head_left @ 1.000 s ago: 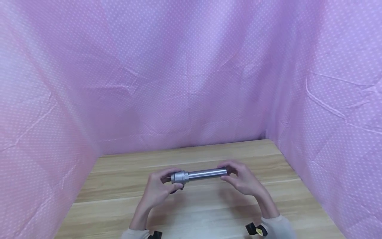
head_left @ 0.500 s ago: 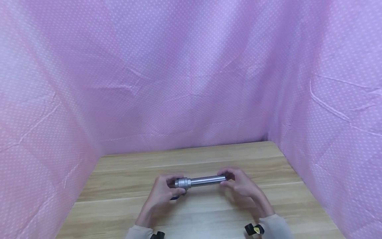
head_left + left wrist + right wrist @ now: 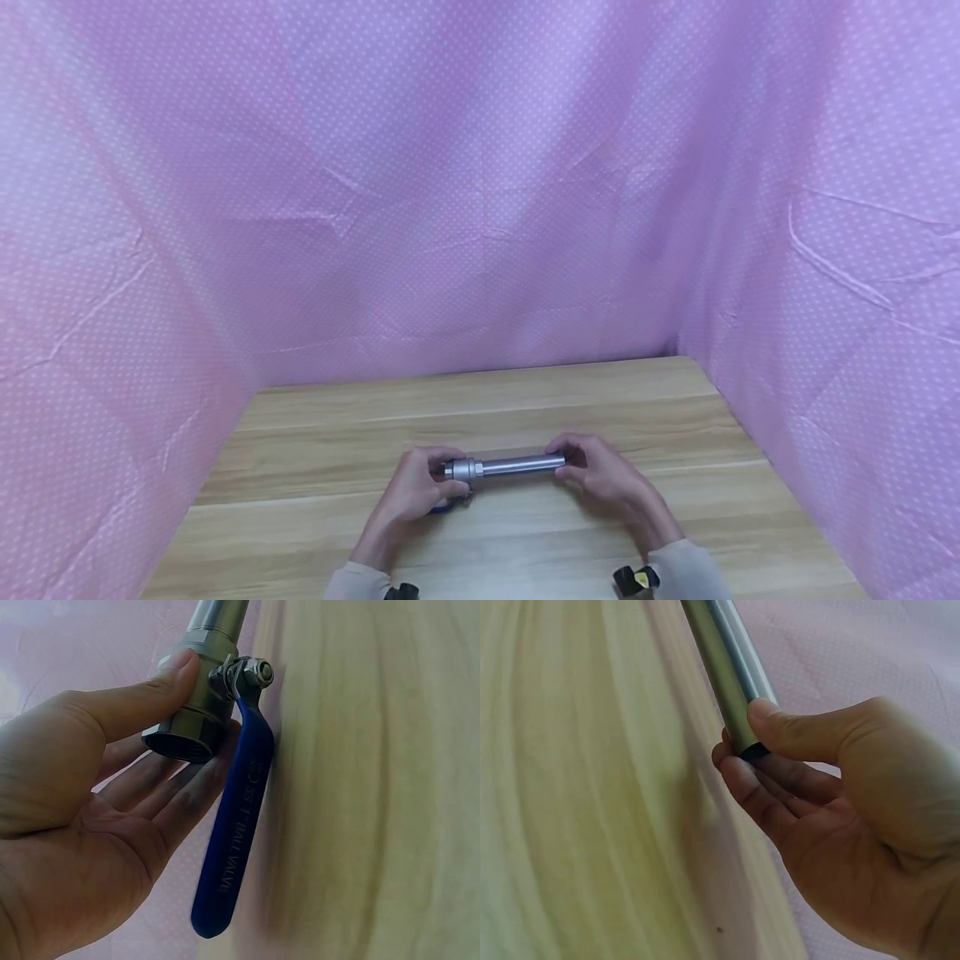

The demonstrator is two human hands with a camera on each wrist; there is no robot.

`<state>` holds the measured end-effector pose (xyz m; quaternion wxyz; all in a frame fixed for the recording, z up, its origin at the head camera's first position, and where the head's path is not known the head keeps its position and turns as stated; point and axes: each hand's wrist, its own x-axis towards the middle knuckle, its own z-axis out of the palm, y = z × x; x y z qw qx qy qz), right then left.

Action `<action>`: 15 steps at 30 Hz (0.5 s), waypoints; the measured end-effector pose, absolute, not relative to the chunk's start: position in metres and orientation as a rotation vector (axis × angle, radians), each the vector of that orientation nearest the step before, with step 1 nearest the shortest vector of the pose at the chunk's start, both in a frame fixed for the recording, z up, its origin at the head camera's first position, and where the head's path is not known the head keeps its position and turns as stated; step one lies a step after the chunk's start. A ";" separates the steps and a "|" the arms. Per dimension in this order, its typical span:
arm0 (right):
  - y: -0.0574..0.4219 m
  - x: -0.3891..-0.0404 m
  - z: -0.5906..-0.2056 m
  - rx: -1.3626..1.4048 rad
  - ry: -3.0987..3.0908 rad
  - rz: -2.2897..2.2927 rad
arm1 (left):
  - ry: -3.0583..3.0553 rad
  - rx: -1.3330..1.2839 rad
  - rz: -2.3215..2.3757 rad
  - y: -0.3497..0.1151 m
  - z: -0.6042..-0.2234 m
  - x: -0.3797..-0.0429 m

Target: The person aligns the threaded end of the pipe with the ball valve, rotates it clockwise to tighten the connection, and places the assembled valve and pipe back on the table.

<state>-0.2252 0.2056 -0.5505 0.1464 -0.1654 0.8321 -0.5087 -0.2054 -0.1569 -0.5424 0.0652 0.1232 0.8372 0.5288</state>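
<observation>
A metal ball valve (image 3: 467, 470) with a blue lever handle (image 3: 232, 825) is joined to a shiny steel pipe (image 3: 521, 465). Lettering on the lever includes "BALL VALVE". My left hand (image 3: 417, 485) grips the valve body, thumb on the near side and fingers behind; the valve's open threaded end faces my palm in the left wrist view. At the pipe's other end, my right hand (image 3: 600, 473) pinches the tube between thumb and fingers, its open end showing in the right wrist view. The pipe lies nearly level, running left to right close over the table.
The wood-grain table (image 3: 360, 417) is surrounded at the back and both sides by a pink dotted cloth (image 3: 480, 208). Pale sleeves with black wrist devices (image 3: 636, 579) cover both forearms.
Both hands have brought the valve and pipe lower, nearer the table and the person. The left hand has also shifted slightly right. Neither grip has been released.
</observation>
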 end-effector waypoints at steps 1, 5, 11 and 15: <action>0.205 -0.225 -0.551 -0.467 2.390 -1.468 | 2.522 0.370 1.591 -0.157 -0.543 -0.205; 0.205 -0.224 -0.553 -0.461 2.397 -1.459 | 2.522 0.383 1.578 -0.156 -0.544 -0.205; 0.205 -0.225 -0.554 -0.521 2.468 -1.382 | 2.528 0.405 1.553 -0.158 -0.547 -0.205; 0.204 -0.226 -0.557 -0.547 2.510 -1.347 | 2.526 0.403 1.540 -0.159 -0.548 -0.206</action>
